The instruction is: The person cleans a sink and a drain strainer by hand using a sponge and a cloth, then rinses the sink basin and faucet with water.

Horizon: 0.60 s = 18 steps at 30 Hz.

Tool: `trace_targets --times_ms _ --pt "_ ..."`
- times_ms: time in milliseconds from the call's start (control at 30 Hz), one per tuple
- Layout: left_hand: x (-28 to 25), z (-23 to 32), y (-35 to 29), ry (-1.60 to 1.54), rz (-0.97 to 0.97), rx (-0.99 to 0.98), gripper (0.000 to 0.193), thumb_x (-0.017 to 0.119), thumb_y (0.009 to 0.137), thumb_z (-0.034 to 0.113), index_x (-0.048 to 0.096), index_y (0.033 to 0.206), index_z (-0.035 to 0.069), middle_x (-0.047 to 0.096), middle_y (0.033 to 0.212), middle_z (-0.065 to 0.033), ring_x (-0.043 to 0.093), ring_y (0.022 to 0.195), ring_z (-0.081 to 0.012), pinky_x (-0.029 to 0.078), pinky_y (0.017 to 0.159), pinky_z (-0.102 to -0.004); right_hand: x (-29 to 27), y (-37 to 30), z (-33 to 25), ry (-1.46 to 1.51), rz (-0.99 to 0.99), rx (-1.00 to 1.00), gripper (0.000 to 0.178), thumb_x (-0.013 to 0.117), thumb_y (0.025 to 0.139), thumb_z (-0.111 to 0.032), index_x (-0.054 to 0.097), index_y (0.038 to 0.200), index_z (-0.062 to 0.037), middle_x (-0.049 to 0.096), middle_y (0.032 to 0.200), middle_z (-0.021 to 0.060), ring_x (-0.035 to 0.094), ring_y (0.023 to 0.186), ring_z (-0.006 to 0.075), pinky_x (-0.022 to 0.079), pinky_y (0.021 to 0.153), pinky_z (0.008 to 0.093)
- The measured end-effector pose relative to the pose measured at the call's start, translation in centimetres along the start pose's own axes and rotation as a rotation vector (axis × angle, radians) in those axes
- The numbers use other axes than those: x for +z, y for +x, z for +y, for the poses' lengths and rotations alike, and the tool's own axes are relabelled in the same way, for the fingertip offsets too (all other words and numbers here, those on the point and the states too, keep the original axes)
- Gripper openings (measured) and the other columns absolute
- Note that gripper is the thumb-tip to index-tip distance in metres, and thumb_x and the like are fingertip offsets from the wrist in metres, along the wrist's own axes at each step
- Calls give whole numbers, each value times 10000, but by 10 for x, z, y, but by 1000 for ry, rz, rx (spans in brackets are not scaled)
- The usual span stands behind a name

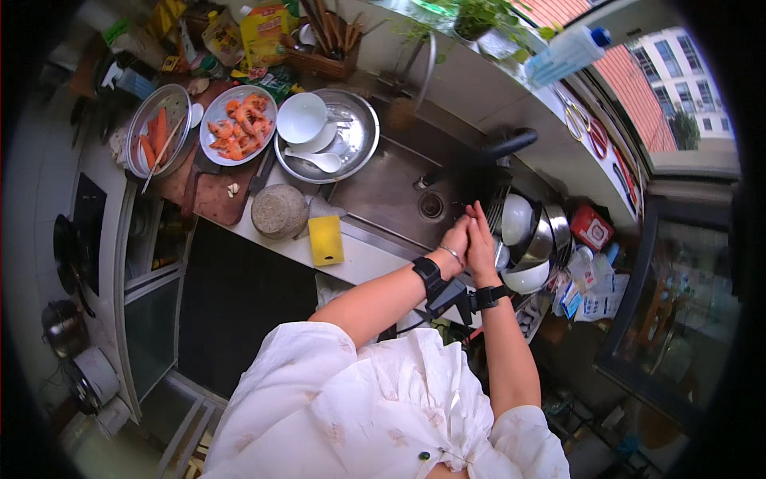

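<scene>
Over the right end of the steel sink (383, 182), close to the drain (432, 206), my two hands meet palm against palm. My left hand (456, 238) lies flat along the other palm, some of its fingers hidden. Straight fingers point up and away on my right hand (481, 243). Nothing shows between the palms. Beyond them, a dark faucet (511, 144) reaches over the basin; I cannot make out running water. White bowls (519, 220) and metal bowls stand just right of my right hand.
Left of the sink, a steel basin (365, 132) holds white bowls and a spoon. Farther left are a plate of shrimp (238, 128), a colander of carrots (154, 142) and a cutting board (219, 198). A round stone (279, 211) and yellow box (325, 240) sit on the front edge.
</scene>
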<state>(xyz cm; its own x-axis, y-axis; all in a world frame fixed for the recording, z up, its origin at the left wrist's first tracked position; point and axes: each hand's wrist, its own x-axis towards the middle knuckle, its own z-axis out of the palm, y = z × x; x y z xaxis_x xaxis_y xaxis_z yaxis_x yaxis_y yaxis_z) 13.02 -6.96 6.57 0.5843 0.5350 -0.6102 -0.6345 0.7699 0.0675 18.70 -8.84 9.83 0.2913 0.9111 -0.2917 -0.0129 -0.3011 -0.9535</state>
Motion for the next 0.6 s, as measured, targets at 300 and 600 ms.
trace_targets --times_ms 300,600 --pt "4 -7 18 -33 17 5 305 434 920 341 552 1094 120 582 1047 -51 528 973 -164 425 814 -298 -23 29 8 -823 47 -137 410 342 955 -281 458 1283 -65 357 1380 157 257 1319 286 192 1071 346" --pt "20 5 37 212 267 7 399 445 921 415 578 1096 82 603 1045 -58 539 934 -149 436 785 -285 -34 54 34 -615 122 13 414 422 937 -295 477 1241 -19 475 1262 174 452 1158 278 346 971 315"
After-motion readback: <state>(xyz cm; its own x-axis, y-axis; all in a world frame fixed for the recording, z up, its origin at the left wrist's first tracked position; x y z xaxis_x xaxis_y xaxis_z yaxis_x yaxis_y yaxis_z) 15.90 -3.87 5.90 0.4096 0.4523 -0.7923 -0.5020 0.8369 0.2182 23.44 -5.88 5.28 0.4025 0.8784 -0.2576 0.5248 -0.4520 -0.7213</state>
